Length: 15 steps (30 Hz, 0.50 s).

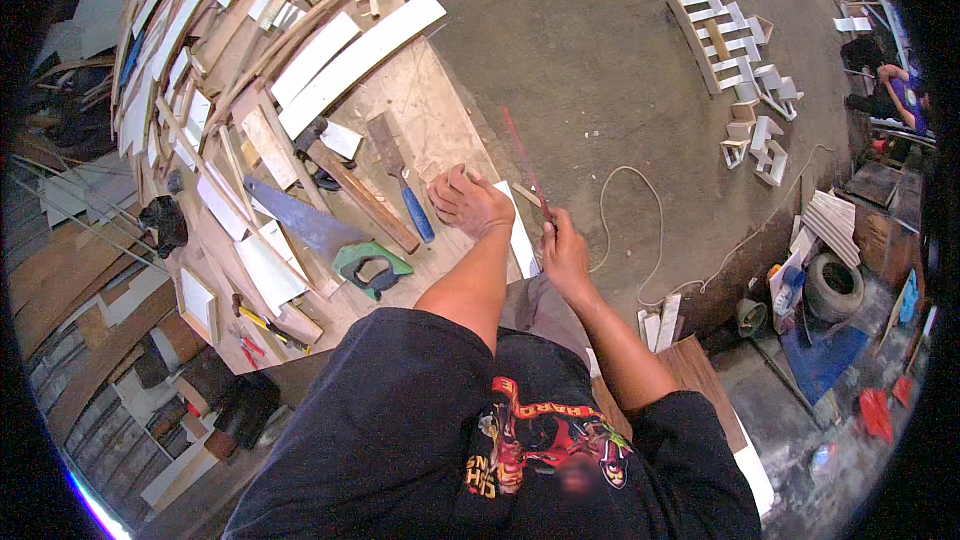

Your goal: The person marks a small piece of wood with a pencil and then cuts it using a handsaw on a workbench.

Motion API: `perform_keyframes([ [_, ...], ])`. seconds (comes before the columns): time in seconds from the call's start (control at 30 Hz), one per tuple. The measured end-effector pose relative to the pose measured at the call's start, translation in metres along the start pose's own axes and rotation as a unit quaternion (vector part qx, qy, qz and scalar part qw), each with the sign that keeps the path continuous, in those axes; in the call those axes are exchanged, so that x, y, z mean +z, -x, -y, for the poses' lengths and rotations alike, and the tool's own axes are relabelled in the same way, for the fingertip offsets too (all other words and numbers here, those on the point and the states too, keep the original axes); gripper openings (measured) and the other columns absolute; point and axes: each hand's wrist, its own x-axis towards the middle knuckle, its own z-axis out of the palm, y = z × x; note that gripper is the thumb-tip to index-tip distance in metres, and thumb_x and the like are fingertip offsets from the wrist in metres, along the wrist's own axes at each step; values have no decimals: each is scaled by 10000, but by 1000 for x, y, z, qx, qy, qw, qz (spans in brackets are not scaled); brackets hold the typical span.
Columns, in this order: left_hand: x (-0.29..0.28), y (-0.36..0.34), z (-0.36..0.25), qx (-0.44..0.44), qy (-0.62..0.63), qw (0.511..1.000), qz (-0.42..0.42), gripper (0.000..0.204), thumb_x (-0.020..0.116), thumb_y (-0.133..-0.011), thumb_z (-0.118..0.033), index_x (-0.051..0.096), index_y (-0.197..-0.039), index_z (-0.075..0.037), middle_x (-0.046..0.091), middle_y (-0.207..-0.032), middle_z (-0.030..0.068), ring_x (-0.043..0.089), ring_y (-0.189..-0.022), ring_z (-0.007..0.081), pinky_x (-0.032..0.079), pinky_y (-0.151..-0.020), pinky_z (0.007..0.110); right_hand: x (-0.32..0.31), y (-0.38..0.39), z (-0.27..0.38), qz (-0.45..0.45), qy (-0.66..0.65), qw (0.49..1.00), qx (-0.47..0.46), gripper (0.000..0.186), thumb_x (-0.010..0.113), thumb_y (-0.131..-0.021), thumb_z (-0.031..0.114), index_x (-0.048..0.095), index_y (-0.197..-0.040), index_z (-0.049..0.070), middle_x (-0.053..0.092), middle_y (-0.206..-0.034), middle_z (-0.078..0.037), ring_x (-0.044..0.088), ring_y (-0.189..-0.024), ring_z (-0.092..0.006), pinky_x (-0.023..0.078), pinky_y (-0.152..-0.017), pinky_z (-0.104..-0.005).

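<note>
My left hand (470, 202) is curled at the workbench (450, 110) edge, beside a white strip (518, 240); what its fingers hold is unclear. My right hand (562, 250) grips a long, slim red tool (525, 155), seen edge-on and slanting up past the bench edge. A chisel-like tool (415, 210) with a blue handle lies left of my left hand. Nearby lie a wooden bar (370, 205), a handsaw (300, 230) with a green handle, a dark tool (310, 140), yellow-handled tool (250, 312) and red-handled pliers (248, 348).
White-faced boards (360, 50) are piled across the bench. Assembled wooden frames (735, 60) lie on the concrete floor (580, 70) to the right, with a looping cord (650, 200). A tyre (835, 285) and blue sheet (820, 360) sit lower right. Another person (900, 100) is at the far right.
</note>
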Motion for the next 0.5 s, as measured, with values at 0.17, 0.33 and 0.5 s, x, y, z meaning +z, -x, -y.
perform_keyframes([
  [0.17, -4, -3, 1, 8, 3, 1000, 13, 401, 612, -910, -272, 491, -1269, -137, 407, -1361, 153, 270, -1401, 393, 240, -1110, 553, -7, 21, 16, 49, 169, 984, -3, 485, 504, -981, 158, 403, -1456, 163, 679, -799, -259, 676, -688, -460, 515, -584, -569],
  [0.33, -5, -1, 1, 10, 3, 999, 31, 437, 605, -918, -312, 481, -1299, -138, 362, -1386, 161, 220, -1417, 399, 221, -1109, 575, -2, 37, 37, 39, 238, 967, -75, 660, 552, -943, 142, 324, -1556, 228, 654, -670, -198, 643, -567, -412, 476, -520, -553],
  [0.5, -6, -1, 1, 5, -2, 999, 41, 438, 596, -924, -295, 476, -1315, -141, 360, -1383, 164, 220, -1413, 407, 212, -1110, 579, -3, 39, 46, 59, 283, 953, -93, 679, 553, -909, 106, 353, -1547, 221, 656, -675, -198, 647, -570, -408, 484, -521, -552],
])
